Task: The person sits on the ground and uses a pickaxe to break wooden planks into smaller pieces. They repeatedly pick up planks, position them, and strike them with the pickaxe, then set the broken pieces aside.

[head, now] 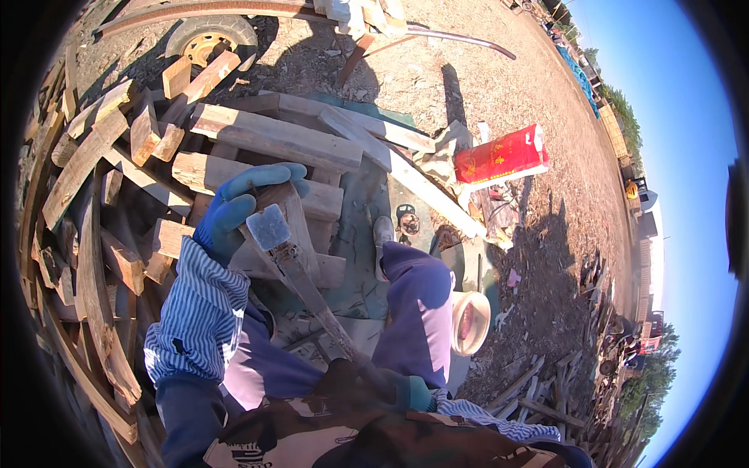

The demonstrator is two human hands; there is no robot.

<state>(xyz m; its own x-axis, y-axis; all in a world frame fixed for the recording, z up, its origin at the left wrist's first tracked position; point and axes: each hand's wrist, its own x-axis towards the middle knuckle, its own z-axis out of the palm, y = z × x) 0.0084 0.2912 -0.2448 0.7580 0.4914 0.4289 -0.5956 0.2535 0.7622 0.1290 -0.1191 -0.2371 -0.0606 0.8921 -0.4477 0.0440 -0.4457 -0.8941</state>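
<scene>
My left hand (234,202), in a blue work glove, grips the upper end of a short wooden beam (299,225) that tilts over stacked timber. Just in front of that beam is the square metal head (268,227) of a hammer. Its long handle (325,313) runs down towards my waist, where my right hand (412,391), also gloved, is shut around it. The hammer head hides part of the beam, and my dark clothing partly covers the right hand. Below the left hand, several squared timbers (275,134) lie stacked crosswise.
A heap of loose timber (93,234) rises on the left. A wheel with a tyre (212,40) lies beyond it. A long plank (433,193) slants towards a red printed bag (500,155). By my knee stands a pale bucket (471,323); wood scraps (538,392) lie at lower right.
</scene>
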